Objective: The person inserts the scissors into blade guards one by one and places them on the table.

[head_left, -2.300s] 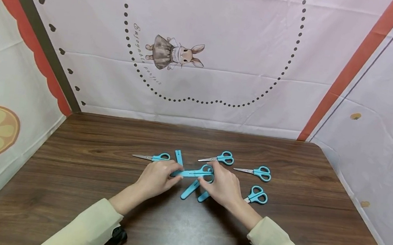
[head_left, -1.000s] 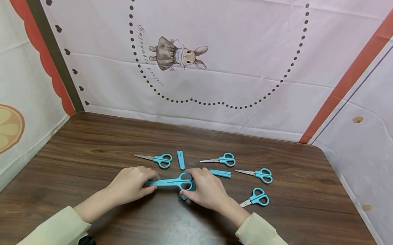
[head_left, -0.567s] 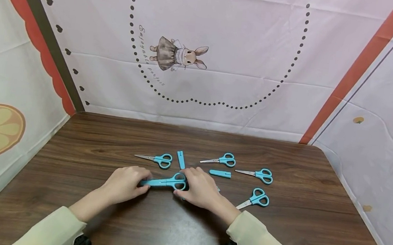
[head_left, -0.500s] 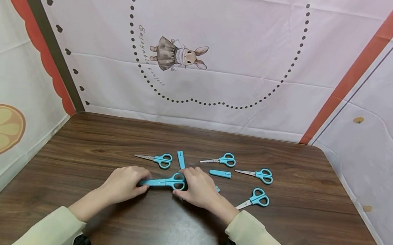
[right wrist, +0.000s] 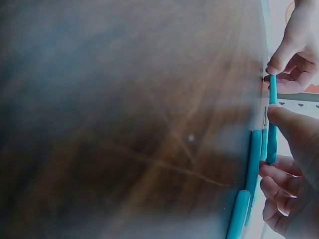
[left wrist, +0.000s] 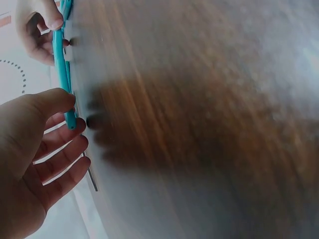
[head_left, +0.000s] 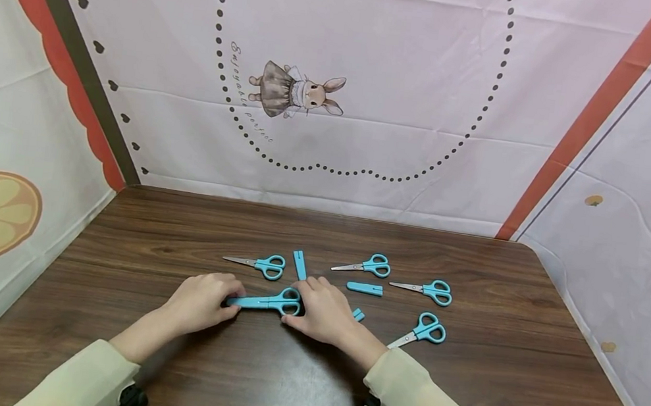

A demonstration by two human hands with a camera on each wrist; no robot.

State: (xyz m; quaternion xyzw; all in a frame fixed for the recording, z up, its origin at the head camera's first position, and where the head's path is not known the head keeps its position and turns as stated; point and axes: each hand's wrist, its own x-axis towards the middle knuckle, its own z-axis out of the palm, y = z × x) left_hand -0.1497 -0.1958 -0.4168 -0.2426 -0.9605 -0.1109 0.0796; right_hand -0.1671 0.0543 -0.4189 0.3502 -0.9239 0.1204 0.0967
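Note:
Both hands hold one pair of blue-handled scissors (head_left: 265, 302), with a blue cap over the blades. My left hand (head_left: 198, 302) pinches the capped tip between thumb and fingers. At the other end, my right hand (head_left: 326, 312) grips the handle loops. The left wrist view shows the capped scissors (left wrist: 60, 64) edge-on, just above the tabletop. Beyond the right hand lie loose blue caps: one cap (head_left: 300, 264) behind it, another cap (head_left: 365, 288) to its right, and a third cap (head_left: 358, 314) partly hidden by the hand.
Uncapped scissors (head_left: 271, 265) lie at the back left, pointing left. More bare scissors (head_left: 377, 265) are at the back, with others (head_left: 437, 291) farther right. A last pair (head_left: 427, 327) lies by the right forearm. All rest on the brown wooden table (head_left: 180, 227).
Both hands have carried the capped scissors left and nearer to me, slowing lately. The caps beside the right hand have come into clearer view. The other scissors have stayed put.

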